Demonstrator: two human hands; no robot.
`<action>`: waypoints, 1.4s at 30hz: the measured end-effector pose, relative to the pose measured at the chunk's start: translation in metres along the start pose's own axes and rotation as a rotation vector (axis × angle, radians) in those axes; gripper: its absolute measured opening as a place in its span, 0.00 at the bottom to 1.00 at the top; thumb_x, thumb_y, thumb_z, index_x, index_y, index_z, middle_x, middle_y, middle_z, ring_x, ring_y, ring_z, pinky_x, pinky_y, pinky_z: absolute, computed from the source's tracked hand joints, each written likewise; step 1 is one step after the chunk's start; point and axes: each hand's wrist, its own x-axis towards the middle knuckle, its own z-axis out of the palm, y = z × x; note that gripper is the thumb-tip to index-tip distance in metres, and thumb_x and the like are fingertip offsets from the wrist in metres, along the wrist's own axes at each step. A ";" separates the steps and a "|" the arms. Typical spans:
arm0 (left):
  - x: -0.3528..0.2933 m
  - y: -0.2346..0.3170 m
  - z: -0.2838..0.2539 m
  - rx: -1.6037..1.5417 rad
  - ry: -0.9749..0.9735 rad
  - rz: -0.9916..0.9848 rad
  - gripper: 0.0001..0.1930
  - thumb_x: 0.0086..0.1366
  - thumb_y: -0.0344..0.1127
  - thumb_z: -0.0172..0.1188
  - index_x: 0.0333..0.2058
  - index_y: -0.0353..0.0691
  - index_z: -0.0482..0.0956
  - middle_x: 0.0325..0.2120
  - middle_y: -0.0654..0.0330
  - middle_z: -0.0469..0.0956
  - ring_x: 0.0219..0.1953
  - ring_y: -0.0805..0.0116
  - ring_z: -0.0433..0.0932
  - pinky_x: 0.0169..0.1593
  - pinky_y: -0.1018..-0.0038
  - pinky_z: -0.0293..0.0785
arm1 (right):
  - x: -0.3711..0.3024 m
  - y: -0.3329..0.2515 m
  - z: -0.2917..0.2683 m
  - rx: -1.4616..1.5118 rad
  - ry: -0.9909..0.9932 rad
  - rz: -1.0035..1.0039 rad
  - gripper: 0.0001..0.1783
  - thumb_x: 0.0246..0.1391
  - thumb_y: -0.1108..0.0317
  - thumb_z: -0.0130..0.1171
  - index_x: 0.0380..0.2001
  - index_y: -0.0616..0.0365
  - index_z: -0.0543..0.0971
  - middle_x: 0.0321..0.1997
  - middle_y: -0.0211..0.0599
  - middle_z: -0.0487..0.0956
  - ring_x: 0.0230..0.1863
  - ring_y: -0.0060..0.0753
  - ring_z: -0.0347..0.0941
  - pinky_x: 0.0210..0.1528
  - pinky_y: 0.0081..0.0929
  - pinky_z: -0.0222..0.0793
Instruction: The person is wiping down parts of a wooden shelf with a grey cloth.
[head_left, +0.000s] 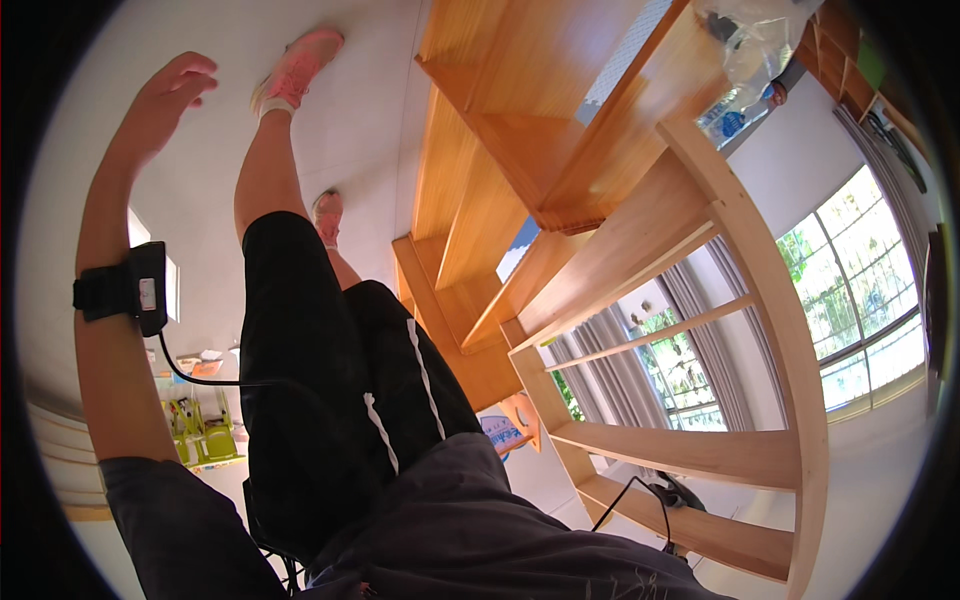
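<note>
My left hand (172, 98) hangs over the pale floor at the upper left, beside my pink shoe (300, 68). Its fingers are loosely bent and a little apart, with nothing in them. On that forearm a black strap holds a small dark box (148, 290), and a black cable runs from it across my black shorts (300, 400). No part of my right hand shows.
Close on my right stand an orange-brown wooden shelf unit (500, 150) and a paler wooden frame with slats (690, 455). A clear plastic bag (765, 45) lies at the upper right. Bright windows (850, 265) with grey curtains are beyond. Green items (205, 435) stand at the left.
</note>
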 end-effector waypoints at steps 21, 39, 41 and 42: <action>-0.081 0.461 0.016 -0.470 -0.118 0.334 0.11 0.70 0.42 0.53 0.41 0.43 0.77 0.37 0.64 0.81 0.37 0.72 0.79 0.40 0.74 0.69 | 0.032 0.204 -0.028 0.464 0.054 0.102 0.25 0.66 0.58 0.48 0.60 0.62 0.71 0.54 0.42 0.75 0.54 0.37 0.74 0.60 0.36 0.69; -0.463 0.847 0.163 -0.613 -0.868 1.580 0.31 0.72 0.51 0.47 0.63 0.33 0.61 0.58 0.49 0.70 0.57 0.58 0.73 0.59 0.60 0.72 | -0.092 0.168 -0.029 0.904 0.180 -0.456 0.18 0.59 0.79 0.47 0.52 0.56 0.72 0.46 0.37 0.76 0.50 0.30 0.71 0.53 0.27 0.67; -0.481 0.849 0.170 -0.570 -0.777 1.697 0.24 0.73 0.47 0.51 0.59 0.35 0.67 0.52 0.51 0.74 0.51 0.61 0.78 0.53 0.64 0.77 | -0.089 0.167 -0.023 0.907 0.317 -0.601 0.17 0.61 0.79 0.47 0.53 0.57 0.72 0.45 0.34 0.77 0.46 0.31 0.73 0.51 0.26 0.68; -0.482 0.855 0.176 -0.552 -0.800 1.696 0.24 0.73 0.47 0.51 0.59 0.35 0.67 0.52 0.51 0.74 0.51 0.61 0.78 0.53 0.64 0.77 | -0.093 0.167 -0.022 0.939 0.334 -0.619 0.17 0.62 0.79 0.47 0.53 0.56 0.73 0.44 0.32 0.77 0.45 0.29 0.73 0.50 0.25 0.69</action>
